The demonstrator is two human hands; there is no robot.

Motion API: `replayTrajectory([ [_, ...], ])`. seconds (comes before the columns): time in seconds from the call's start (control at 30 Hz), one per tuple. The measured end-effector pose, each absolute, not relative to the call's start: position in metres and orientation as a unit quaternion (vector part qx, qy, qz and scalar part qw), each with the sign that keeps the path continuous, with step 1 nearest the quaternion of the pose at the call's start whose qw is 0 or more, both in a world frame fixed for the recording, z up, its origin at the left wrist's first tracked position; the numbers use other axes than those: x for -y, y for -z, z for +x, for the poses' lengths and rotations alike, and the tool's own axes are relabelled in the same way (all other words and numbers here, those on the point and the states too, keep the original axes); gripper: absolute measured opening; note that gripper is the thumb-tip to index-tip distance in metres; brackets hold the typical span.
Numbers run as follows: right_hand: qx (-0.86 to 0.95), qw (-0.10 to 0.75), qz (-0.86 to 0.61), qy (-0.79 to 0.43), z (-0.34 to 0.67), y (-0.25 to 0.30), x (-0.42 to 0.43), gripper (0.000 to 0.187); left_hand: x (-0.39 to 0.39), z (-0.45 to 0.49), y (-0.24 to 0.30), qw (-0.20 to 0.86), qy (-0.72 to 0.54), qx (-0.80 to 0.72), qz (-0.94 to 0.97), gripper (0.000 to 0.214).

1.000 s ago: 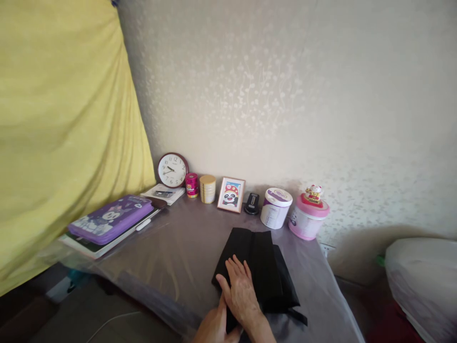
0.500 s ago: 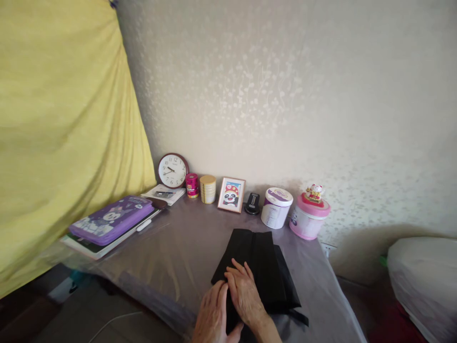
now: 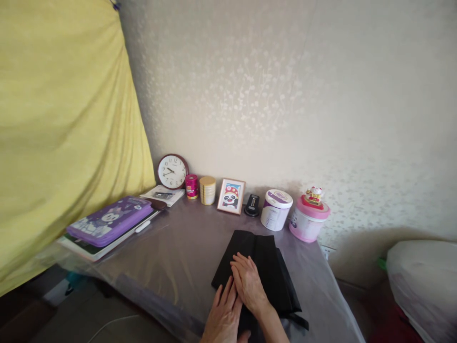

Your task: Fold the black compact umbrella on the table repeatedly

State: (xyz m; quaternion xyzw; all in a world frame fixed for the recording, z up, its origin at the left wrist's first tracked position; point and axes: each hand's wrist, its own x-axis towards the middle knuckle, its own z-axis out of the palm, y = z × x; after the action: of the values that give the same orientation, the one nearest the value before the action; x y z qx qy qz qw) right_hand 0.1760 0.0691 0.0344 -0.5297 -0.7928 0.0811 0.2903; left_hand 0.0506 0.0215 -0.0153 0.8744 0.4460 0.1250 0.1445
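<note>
A folded black cloth piece (image 3: 266,257) lies on the table, with a dark strap (image 3: 298,320) sticking out at its lower right; I cannot tell what kind of article it is. My right hand (image 3: 250,286) rests flat on it, fingers stretched forward and to the left. Beside and slightly below, my left hand (image 3: 224,307) lies with extended fingers over the near left edge of the cloth, its fingertips close to the right hand. Both palms face down, and the near end of the cloth is partly hidden by the hands and forearms.
Along the wall stand a clock (image 3: 173,171), a pink tin (image 3: 192,186), a yellow-lidded canister (image 3: 207,190), a panda picture frame (image 3: 231,196), a black stand (image 3: 252,206), a white tub (image 3: 276,210) and a pink tub (image 3: 308,221). A purple case (image 3: 110,221) tops books at left.
My left hand has gone from curled at the cloth's near edge to laid out flatter. My right hand has shifted slightly right and forward. The view has moved a little.
</note>
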Motion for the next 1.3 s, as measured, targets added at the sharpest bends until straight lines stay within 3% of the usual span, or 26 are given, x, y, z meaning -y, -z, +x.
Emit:
replayTrajectory([
  [0.23,0.78,0.219,-0.586,-0.016,0.173,-0.038,-0.108,0.028,-0.023,0.052,0.016,0.141,-0.108,-0.454,0.873,0.089],
  [0.53,0.759,0.217,-0.613,0.015,0.176,-0.042,-0.157,0.027,-0.025,0.052,0.011,0.157,-0.087,-0.464,0.867,0.089],
  [0.9,0.81,0.229,-0.537,-0.052,0.159,-0.045,-0.093,0.033,-0.029,0.05,0.039,0.117,-0.103,-0.455,0.877,0.083],
  [1.03,0.789,0.325,-0.514,-0.088,0.176,-0.057,-0.058,0.025,-0.027,0.048,0.038,0.1,-0.113,-0.454,0.878,0.081],
  [1.2,0.597,0.536,-0.597,-0.007,0.226,-0.058,-0.027,0.037,-0.018,0.049,0.017,0.109,-0.124,-0.464,0.87,0.088],
  [1.3,0.48,0.582,-0.649,-0.099,0.244,-0.05,-0.014,0.048,-0.015,0.049,0.012,0.109,-0.125,-0.465,0.87,0.087],
])
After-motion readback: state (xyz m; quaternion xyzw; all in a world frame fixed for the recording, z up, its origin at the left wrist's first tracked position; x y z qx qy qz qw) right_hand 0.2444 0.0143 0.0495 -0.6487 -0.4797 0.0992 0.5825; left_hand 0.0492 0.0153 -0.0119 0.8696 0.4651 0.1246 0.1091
